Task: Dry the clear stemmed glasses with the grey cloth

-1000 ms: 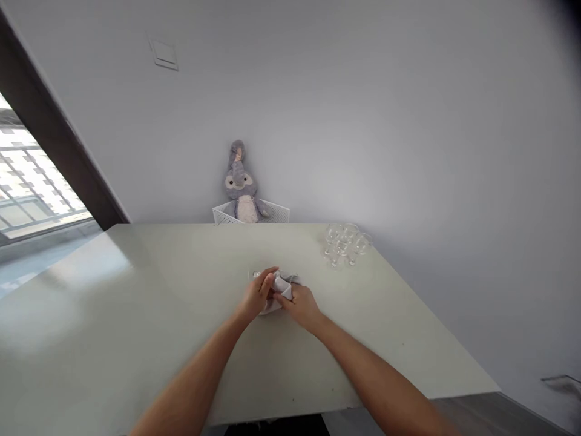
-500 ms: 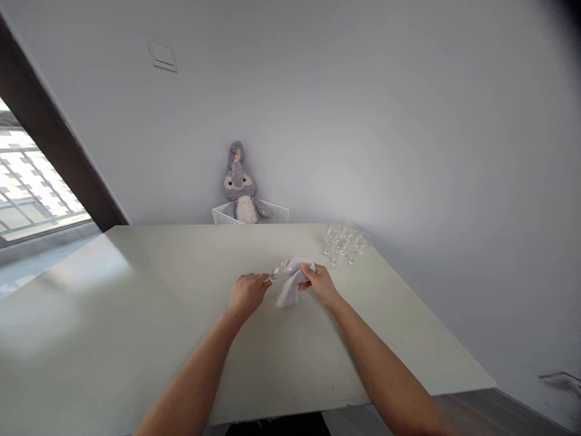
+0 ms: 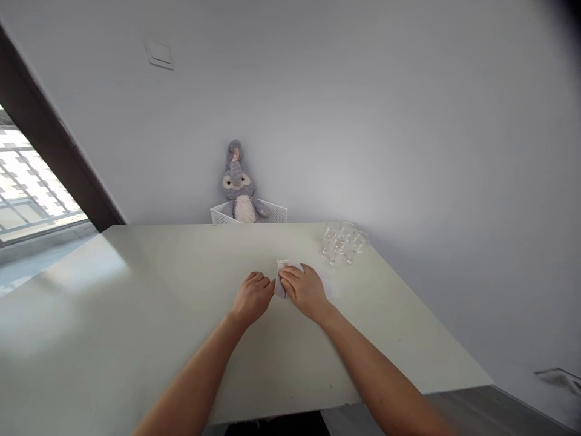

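Clear stemmed glasses (image 3: 342,243) cluster near the far right edge of the table (image 3: 172,339), beyond the right hand (image 3: 306,293), whose fingers grip a white cloth (image 3: 280,290) over the tabletop. A gray plush toy (image 3: 244,209) sits in a white basket (image 3: 275,212), its base hidden behind the table. The left hand (image 3: 254,295) curls beside the cloth; its grip cannot be told.

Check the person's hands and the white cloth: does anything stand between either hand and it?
Nothing visible does. The right hand is on the white cloth, and the left hand is at its left edge; whether that hand grips anything is hidden. The clear stemmed glasses sit farther back to the right, out of the way.
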`<control>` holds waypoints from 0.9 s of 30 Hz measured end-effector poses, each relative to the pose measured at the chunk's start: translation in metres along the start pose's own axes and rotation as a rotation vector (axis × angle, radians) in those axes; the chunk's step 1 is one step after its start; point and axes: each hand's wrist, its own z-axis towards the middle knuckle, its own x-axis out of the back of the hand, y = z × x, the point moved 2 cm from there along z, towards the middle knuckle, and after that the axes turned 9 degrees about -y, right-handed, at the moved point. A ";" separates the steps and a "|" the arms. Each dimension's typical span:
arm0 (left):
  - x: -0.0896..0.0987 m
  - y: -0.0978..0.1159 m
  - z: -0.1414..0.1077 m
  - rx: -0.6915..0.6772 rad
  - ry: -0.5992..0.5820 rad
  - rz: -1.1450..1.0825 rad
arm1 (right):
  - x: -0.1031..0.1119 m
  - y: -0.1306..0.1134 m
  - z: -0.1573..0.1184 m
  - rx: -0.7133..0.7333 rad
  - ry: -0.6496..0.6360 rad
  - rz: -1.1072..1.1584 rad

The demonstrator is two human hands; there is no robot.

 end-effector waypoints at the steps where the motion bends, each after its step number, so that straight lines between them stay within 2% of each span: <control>1: 0.000 0.002 0.000 -0.034 0.016 0.004 | 0.001 0.007 0.001 -0.072 -0.014 0.125; 5: -0.003 0.006 -0.001 -0.052 0.070 -0.075 | 0.004 0.037 0.002 -0.350 -0.147 0.867; 7: -0.007 0.009 -0.001 0.014 0.079 -0.182 | 0.004 0.045 0.003 -0.471 -0.130 1.191; 9: -0.012 0.013 0.000 0.118 0.072 -0.312 | 0.001 0.044 0.005 -0.524 -0.076 1.395; 11: -0.016 0.017 0.001 0.250 0.056 -0.449 | -0.004 0.035 0.008 -0.495 -0.043 1.508; 14: -0.019 0.023 0.002 0.466 0.033 -0.672 | -0.016 0.012 0.010 -0.453 0.061 1.559; 17: -0.018 0.029 0.001 0.570 0.036 -0.835 | -0.031 -0.007 0.006 -0.431 0.213 1.506; 19: -0.016 0.032 0.000 0.581 0.044 -0.829 | -0.039 -0.015 0.003 -0.360 0.264 1.396; 22: -0.015 0.032 -0.003 0.572 0.024 -0.721 | -0.046 -0.020 0.000 -0.259 0.265 1.222; 27: -0.008 0.025 0.000 0.461 -0.018 -0.566 | -0.044 -0.009 0.001 -0.302 0.241 1.153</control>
